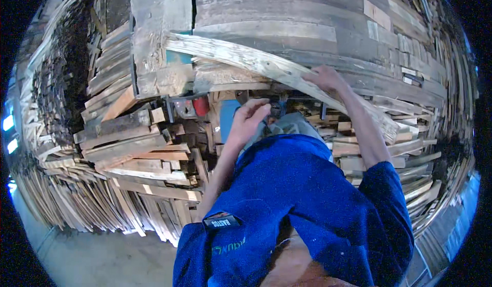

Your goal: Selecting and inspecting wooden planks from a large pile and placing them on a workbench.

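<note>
A long, weathered wooden board (241, 55) with pale, rough grain lies slantwise over the front of a plank-topped workbench (271, 10). Its left end rests on the bench, and its right end sticks out past the front edge toward my right side. My right hand (327, 79) grips this board right of its middle, with the fingers over the far edge. In front of my body, just short of the bench edge, my left hand (250, 119) hovers with fingers loosely bent and thumb apart. Nothing shows in it, and it stands clear of the board.
Cut timber (138, 148) is stacked at the left, with more planks (410, 153) piled at the right. Beneath the bench edge sit a red object (201, 106) and a blue panel (228, 116). A dark gap (193, 5) splits the bench top. Concrete floor (113, 256) shows lower left.
</note>
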A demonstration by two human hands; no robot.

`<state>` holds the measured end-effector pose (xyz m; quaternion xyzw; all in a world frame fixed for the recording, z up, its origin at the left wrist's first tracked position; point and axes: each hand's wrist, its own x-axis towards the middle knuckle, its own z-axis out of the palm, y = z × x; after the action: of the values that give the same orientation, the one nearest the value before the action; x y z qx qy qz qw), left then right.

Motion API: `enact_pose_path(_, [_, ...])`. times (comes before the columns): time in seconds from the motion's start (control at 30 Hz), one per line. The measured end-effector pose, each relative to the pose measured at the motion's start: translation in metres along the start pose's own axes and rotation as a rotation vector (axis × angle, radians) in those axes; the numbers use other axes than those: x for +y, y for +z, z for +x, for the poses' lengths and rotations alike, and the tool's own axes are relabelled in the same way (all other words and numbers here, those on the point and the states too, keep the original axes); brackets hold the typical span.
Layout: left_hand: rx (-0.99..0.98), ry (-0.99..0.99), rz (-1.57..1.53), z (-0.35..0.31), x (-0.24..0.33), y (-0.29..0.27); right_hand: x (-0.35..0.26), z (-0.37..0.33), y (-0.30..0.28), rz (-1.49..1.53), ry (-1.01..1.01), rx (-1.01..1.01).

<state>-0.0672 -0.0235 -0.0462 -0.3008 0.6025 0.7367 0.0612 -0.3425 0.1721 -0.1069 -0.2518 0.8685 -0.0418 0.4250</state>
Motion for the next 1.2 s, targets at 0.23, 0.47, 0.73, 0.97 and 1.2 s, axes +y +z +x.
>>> enact_pose_path(0.23, [-0.141,0.269,0.572,0.089,0.05,-0.002,-0.004,0.003,-0.002,-0.043,0.107,0.192])
enact_pose_path(0.47, [-0.139,0.411,1.007,0.21,0.069,0.008,0.013,0.037,-0.023,-0.168,-0.108,0.301])
enact_pose_path(0.73, [-0.275,0.223,1.481,0.299,0.076,0.027,0.065,0.043,-0.079,0.011,-0.177,0.389])
enact_pose_path(0.97, [0.135,0.473,1.512,0.334,0.08,0.07,0.106,0.101,-0.093,-0.03,-0.276,0.911])
enact_pose_path(1.2, [0.177,0.645,1.353,0.364,0.011,0.047,0.099,0.12,-0.085,-0.03,-0.233,0.678])
